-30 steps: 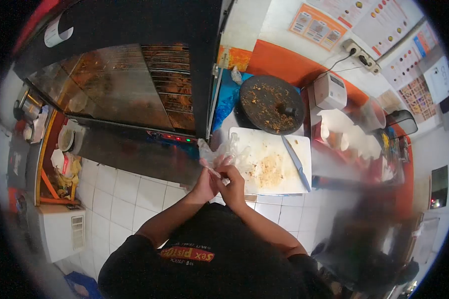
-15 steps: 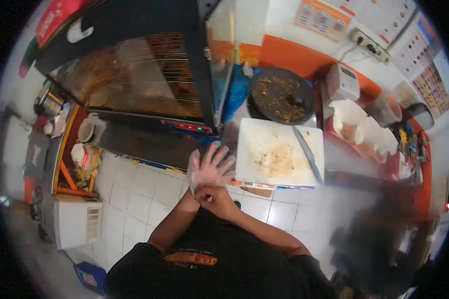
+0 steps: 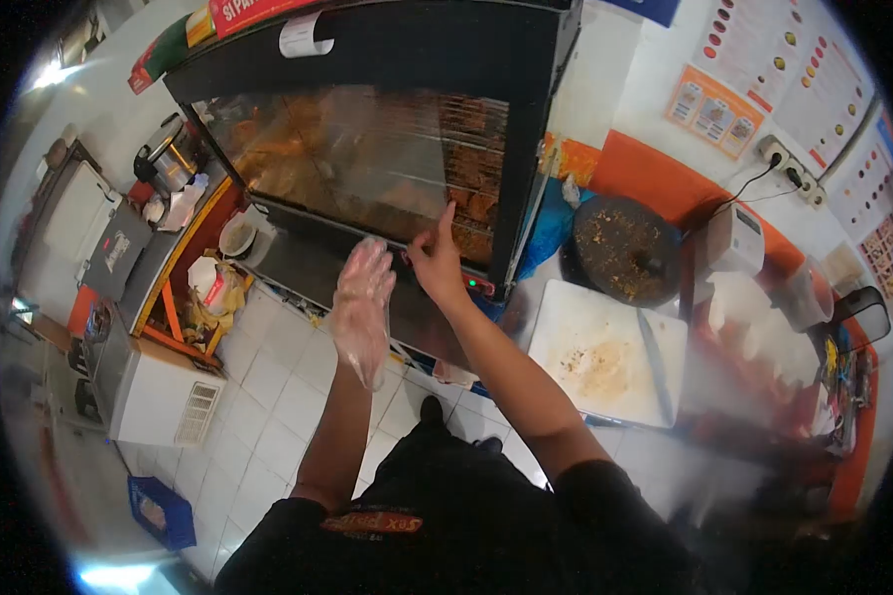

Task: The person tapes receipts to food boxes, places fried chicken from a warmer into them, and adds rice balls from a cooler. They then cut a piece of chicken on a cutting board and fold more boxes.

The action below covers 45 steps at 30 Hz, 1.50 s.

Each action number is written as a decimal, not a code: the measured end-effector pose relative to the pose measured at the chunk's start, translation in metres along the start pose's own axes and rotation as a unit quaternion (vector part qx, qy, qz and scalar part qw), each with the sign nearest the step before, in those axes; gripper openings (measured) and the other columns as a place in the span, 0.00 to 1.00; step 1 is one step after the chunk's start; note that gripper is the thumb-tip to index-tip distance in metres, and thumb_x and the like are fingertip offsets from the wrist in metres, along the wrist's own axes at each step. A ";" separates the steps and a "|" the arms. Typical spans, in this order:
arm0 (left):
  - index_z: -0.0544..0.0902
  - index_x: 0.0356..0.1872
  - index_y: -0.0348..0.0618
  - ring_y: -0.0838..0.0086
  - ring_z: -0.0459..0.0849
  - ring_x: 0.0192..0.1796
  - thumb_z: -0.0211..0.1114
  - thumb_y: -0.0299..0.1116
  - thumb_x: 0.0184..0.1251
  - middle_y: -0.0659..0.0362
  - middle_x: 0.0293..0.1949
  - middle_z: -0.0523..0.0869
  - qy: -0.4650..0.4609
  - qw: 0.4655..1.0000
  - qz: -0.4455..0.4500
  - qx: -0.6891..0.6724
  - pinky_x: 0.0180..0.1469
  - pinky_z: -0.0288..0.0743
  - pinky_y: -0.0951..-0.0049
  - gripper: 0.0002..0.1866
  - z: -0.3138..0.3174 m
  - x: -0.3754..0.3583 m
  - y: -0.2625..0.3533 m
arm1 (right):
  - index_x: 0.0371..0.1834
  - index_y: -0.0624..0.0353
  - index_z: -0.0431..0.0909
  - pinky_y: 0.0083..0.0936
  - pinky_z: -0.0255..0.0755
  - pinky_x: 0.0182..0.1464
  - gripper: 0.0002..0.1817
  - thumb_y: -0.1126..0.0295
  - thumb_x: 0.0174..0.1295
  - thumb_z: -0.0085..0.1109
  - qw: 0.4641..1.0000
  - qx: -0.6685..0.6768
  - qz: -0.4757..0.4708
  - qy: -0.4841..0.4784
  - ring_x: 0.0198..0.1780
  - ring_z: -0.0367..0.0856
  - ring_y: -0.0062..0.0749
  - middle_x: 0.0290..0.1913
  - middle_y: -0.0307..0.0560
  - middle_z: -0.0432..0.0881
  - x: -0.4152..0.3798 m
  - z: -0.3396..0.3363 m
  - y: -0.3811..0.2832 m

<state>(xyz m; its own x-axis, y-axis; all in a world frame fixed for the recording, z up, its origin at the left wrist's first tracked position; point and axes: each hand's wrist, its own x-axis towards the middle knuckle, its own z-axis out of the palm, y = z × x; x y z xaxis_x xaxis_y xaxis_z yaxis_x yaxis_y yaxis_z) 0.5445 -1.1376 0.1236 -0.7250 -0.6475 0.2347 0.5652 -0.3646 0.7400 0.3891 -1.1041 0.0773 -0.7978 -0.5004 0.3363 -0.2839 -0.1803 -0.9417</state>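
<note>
My left hand [image 3: 362, 312] wears a clear plastic glove and is raised in front of the glass display cabinet [image 3: 362, 169], its fingers extended and close together, holding nothing. Beside it on the right, my right hand [image 3: 437, 260] is bare, with the index finger pointing up at the cabinet's lower front and the other fingers curled. Nothing shows in it. The cabinet's glass is hazy, with browned food [image 3: 476, 169] on racks behind it. A small green light glows at its lower right corner.
A white cutting board [image 3: 585, 342] with crumbs and a knife [image 3: 655, 362] lies on the right counter. Behind it stands a dark round block [image 3: 627, 248] covered in scraps. A white bowl [image 3: 238, 238] is at the left, and a blue crate [image 3: 161, 513] on the tiled floor.
My hands have come apart and moved up towards the cabinet. The gloved left hand's spread fingers have drawn together, and my right hand has left the left wrist. The view has shifted left.
</note>
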 end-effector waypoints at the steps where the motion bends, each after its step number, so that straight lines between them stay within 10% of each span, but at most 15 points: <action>1: 0.55 0.80 0.38 0.48 0.58 0.80 0.61 0.53 0.64 0.41 0.78 0.59 -0.026 0.998 0.022 0.043 0.81 0.48 0.51 0.48 0.002 0.006 0.007 | 0.84 0.60 0.30 0.24 0.76 0.46 0.55 0.79 0.62 0.60 0.999 -0.010 -0.008 0.046 0.37 0.80 0.29 0.35 0.46 0.80 0.011 0.016 0.010; 6: 0.65 0.74 0.29 0.53 0.68 0.76 0.55 0.50 0.72 0.41 0.73 0.70 -0.027 0.995 0.044 0.080 0.79 0.54 0.58 0.39 0.021 0.040 0.026 | 0.85 0.56 0.31 0.26 0.76 0.46 0.55 0.77 0.61 0.62 0.992 0.011 0.000 0.127 0.37 0.80 0.31 0.37 0.47 0.80 0.016 0.054 0.019; 10: 0.79 0.64 0.32 0.56 0.81 0.66 0.54 0.37 0.77 0.44 0.64 0.82 -0.192 0.913 0.223 0.283 0.70 0.71 0.62 0.22 0.058 0.106 0.022 | 0.80 0.55 0.60 0.25 0.76 0.45 0.40 0.70 0.64 0.64 0.995 0.001 -0.008 -0.101 0.36 0.79 0.28 0.38 0.47 0.84 0.017 0.023 0.033; 14: 0.80 0.63 0.39 0.52 0.79 0.67 0.55 0.34 0.75 0.45 0.65 0.81 -0.154 0.652 0.293 0.682 0.70 0.70 0.55 0.20 0.081 0.211 0.029 | 0.68 0.56 0.78 0.25 0.75 0.46 0.25 0.68 0.68 0.64 0.957 0.031 0.211 -0.197 0.37 0.78 0.22 0.40 0.42 0.88 -0.035 -0.012 0.035; 16: 0.82 0.59 0.36 0.53 0.85 0.56 0.56 0.32 0.74 0.46 0.58 0.86 -0.136 0.567 0.060 0.811 0.62 0.74 0.51 0.18 0.097 0.266 0.030 | 0.69 0.56 0.78 0.24 0.75 0.43 0.25 0.67 0.69 0.63 0.953 0.045 0.239 -0.183 0.37 0.78 0.19 0.43 0.37 0.89 -0.073 -0.033 0.045; 18: 0.85 0.53 0.34 0.54 0.86 0.48 0.60 0.36 0.72 0.47 0.47 0.89 0.026 0.401 0.475 0.782 0.56 0.77 0.53 0.17 0.043 0.364 -0.057 | 0.70 0.59 0.76 0.14 0.64 0.28 0.24 0.69 0.71 0.61 0.949 0.073 0.272 -0.144 0.29 0.70 0.12 0.43 0.37 0.87 -0.112 -0.055 0.047; 23: 0.85 0.52 0.34 0.55 0.86 0.47 0.61 0.37 0.72 0.48 0.45 0.89 -0.062 0.546 0.243 0.799 0.54 0.77 0.53 0.17 0.078 0.381 -0.013 | 0.68 0.62 0.76 0.14 0.65 0.32 0.25 0.72 0.67 0.57 0.924 0.062 0.375 0.023 0.32 0.73 0.15 0.47 0.41 0.87 -0.206 -0.137 0.035; 32: 0.85 0.50 0.34 0.57 0.86 0.45 0.62 0.39 0.71 0.49 0.42 0.88 -0.010 0.770 0.102 0.630 0.52 0.77 0.55 0.18 0.094 0.320 0.034 | 0.61 0.67 0.80 0.14 0.61 0.25 0.22 0.71 0.64 0.60 0.868 0.016 0.328 0.372 0.25 0.70 0.14 0.41 0.44 0.88 -0.285 -0.305 0.019; 38: 0.85 0.50 0.35 0.60 0.85 0.44 0.63 0.41 0.69 0.51 0.42 0.87 0.078 0.872 0.070 0.478 0.50 0.77 0.56 0.19 0.059 0.281 0.026 | 0.55 0.62 0.85 0.21 0.71 0.35 0.19 0.71 0.60 0.63 0.847 -0.142 0.321 0.398 0.36 0.79 0.27 0.43 0.45 0.88 -0.294 -0.458 0.068; 40: 0.85 0.51 0.36 0.62 0.84 0.43 0.64 0.41 0.68 0.52 0.44 0.86 0.054 0.907 0.106 0.405 0.48 0.77 0.57 0.19 0.063 0.277 0.028 | 0.56 0.64 0.84 0.33 0.76 0.48 0.22 0.71 0.56 0.68 0.788 -0.500 0.170 0.316 0.46 0.82 0.41 0.49 0.51 0.86 -0.308 -0.512 0.115; 42: 0.84 0.50 0.38 0.66 0.82 0.42 0.63 0.37 0.67 0.55 0.45 0.83 0.220 0.917 0.047 0.330 0.44 0.76 0.60 0.16 0.101 0.229 0.034 | 0.56 0.64 0.83 0.43 0.74 0.58 0.27 0.69 0.50 0.73 0.775 -0.536 0.193 0.273 0.55 0.80 0.52 0.52 0.58 0.84 -0.303 -0.525 0.120; 45: 0.83 0.52 0.39 0.65 0.83 0.50 0.63 0.34 0.66 0.55 0.49 0.84 0.130 0.965 0.033 0.227 0.52 0.77 0.65 0.16 0.092 0.178 0.025 | 0.52 0.60 0.84 0.46 0.72 0.58 0.29 0.66 0.44 0.77 0.787 -0.573 0.176 0.147 0.54 0.80 0.55 0.48 0.57 0.84 -0.309 -0.539 0.134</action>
<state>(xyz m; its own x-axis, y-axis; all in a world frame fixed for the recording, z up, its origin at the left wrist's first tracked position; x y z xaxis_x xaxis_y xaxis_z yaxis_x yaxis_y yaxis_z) 0.3930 -1.2006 0.2421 -0.5365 -0.8271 0.1673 0.3335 -0.0257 0.9424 0.3106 -0.5177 -0.1537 -0.9751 -0.1012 0.1975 -0.1769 0.8918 -0.4165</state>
